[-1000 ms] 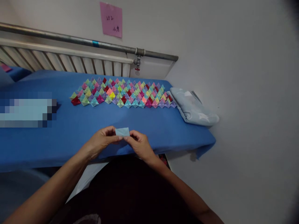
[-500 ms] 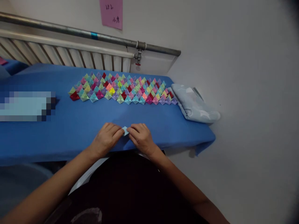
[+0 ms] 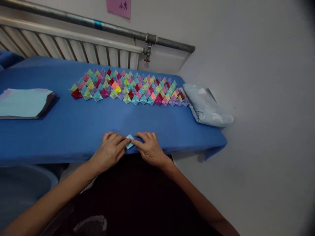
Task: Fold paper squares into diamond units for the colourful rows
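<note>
A small folded piece of pale blue paper is pinned flat between the fingertips of both hands, near the front edge of a surface covered in blue cloth. The left hand is curled loosely with its fingertips pressed onto the paper's left side; the right hand mirrors it, fingertips pressed onto the right side. Neither hand is clenched, and the paper is pressed down rather than lifted. Only a small diamond-shaped corner of the paper is seen between the fingers; the rest is hidden beneath them.

The paper is judged to be very light, thin and easily creased, stiff only along its folds, and likely to slide on the cloth unless held down. It is best taken by its edges or corners with the fingertips, pressure being kept on the fold lines.

Farther back on the cloth, a broad patch of small folded paper pyramids in red, pink, green, yellow, purple and blue is laid out in close rows. To the left, a stack of flat paper sheets lies with a pale blue sheet on top. At the right end, a folded pale blue fabric bundle rests at the cloth's edge. Behind, a slatted radiator and a metal pipe run along a pale wall, with a pink note stuck above.
</note>
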`<state>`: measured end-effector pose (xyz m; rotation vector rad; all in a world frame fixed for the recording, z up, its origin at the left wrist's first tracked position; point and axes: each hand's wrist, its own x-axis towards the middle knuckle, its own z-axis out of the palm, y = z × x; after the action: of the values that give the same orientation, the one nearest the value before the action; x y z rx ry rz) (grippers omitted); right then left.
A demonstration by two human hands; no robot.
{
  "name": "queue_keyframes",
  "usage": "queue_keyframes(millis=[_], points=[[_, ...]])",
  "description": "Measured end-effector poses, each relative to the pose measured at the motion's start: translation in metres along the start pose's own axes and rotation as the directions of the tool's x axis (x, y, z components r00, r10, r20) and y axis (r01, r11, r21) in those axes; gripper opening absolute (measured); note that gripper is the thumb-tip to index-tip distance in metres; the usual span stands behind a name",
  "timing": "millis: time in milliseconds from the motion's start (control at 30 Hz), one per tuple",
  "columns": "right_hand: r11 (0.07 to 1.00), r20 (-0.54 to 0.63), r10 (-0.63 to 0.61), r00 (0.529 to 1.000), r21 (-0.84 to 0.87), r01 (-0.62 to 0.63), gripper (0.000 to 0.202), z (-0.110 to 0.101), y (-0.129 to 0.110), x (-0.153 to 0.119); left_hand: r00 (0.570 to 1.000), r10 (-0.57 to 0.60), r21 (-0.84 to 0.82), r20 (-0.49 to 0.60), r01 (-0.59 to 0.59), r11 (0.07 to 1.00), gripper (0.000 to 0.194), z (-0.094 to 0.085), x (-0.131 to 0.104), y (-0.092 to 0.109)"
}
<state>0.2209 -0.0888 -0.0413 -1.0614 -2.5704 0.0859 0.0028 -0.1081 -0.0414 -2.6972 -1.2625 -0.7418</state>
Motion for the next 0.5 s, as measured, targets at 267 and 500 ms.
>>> queue_keyframes(millis=[267,500], points=[[0.989,-0.124,0.118,0.985,0.102,-0.105,0.021,0.005,-0.012,-0.005,1.0,-0.008,0.023,0.023,0.008,1.0,0.028,0.002,0.0,-0.002],[0.984,-0.149,0.165,0.975,0.099,-0.151,0.019,0.014,-0.012,-0.004,0.999,-0.051,-0.014,0.015,0.051,0.999,0.024,0.002,0.004,-0.005]])
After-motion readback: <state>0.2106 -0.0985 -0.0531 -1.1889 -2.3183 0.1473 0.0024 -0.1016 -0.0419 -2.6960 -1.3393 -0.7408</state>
